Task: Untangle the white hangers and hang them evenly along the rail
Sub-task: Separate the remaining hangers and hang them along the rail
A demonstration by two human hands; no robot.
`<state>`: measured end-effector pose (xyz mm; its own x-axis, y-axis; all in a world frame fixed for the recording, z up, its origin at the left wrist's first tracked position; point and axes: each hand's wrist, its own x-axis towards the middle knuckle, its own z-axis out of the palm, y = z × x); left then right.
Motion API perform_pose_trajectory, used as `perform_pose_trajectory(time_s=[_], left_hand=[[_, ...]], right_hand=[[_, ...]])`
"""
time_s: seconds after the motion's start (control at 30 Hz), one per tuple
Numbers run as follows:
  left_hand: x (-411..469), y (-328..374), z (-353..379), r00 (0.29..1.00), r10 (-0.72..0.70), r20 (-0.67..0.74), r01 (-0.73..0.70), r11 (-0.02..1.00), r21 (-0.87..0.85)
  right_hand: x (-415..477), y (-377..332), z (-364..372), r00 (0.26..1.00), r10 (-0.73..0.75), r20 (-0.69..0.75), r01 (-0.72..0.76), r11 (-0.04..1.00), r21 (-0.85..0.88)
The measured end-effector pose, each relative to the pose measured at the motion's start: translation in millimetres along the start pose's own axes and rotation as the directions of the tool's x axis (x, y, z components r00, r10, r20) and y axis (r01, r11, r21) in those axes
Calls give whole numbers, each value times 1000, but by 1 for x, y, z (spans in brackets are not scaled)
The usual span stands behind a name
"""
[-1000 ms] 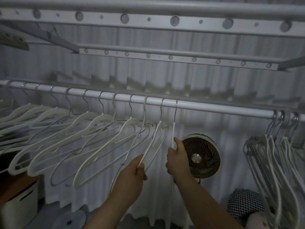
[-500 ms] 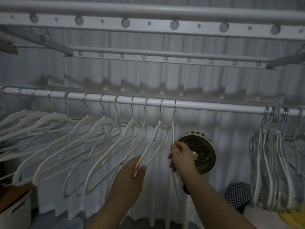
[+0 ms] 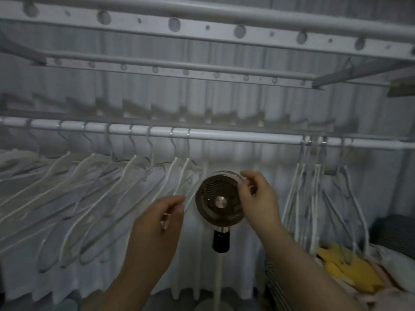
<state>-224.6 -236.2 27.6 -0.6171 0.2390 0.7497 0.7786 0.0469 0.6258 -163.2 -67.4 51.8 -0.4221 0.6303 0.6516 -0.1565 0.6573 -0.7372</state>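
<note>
rail [image 3: 247, 138]: hangers [image 3: 125, 176] hanging spread along left half | bunch [image 3: 314, 187] hanging packed near right end | fan [image 3: 216, 198] standing below rail, between both groups | curtain [image 3: 269, 158] hanging behind everything

Rail [image 3: 247, 138] holds spread white hangers [image 3: 130, 163], plus a tight bunch [image 3: 316, 176].

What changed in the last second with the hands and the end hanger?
The right hand let go of the end hanger and moved right, across the fan, fingers curled on nothing. The left hand stays by the last hangers' lower ends; blur hides its grip. All hangers remain hooked on the rail; the right bunch is untouched.
</note>
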Motion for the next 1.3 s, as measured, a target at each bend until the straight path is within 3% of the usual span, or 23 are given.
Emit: perform_pose_trajectory(time_s=[0.1,0.17,0.3,0.4,0.63,0.73,0.83,0.9,1.03,1.2,1.3], left_hand=[[-12,24,57,985,-18,171,36,994,-101],[-21,37,96,956,-99,275,145,978,-151],[-36,55,161,854,-265,448,382,903,-194],[-44,63,185,836,-229,498,361,914,-187],[-46,71,181,862,-224,455,375,885,-276],[-44,70,169,873,-201,445,352,890,-289],[-40,64,156,880,-233,413,380,868,-320],[-37,60,147,886,-262,384,393,862,-320],[-32,44,133,927,-282,249,337,916,-218],[-23,24,106,979,-165,121,168,986,-17],[-15,8,86,984,-171,48,168,984,66]], right_hand=[[17,19,-61,994,-2,-107,-4,998,-61],[23,35,-93,992,58,-115,-65,996,-62],[29,64,-129,984,176,-21,-177,983,-56],[37,76,-138,969,231,94,-226,972,-61],[62,76,-131,954,266,140,-255,963,-89],[67,71,-117,958,226,176,-172,945,-280],[71,69,-102,950,244,193,-109,842,-528],[74,67,-94,943,263,202,-96,800,-592],[76,62,-79,949,245,198,-37,711,-702],[76,63,-69,965,210,154,13,552,-834],[76,62,-67,969,214,125,4,492,-870]])
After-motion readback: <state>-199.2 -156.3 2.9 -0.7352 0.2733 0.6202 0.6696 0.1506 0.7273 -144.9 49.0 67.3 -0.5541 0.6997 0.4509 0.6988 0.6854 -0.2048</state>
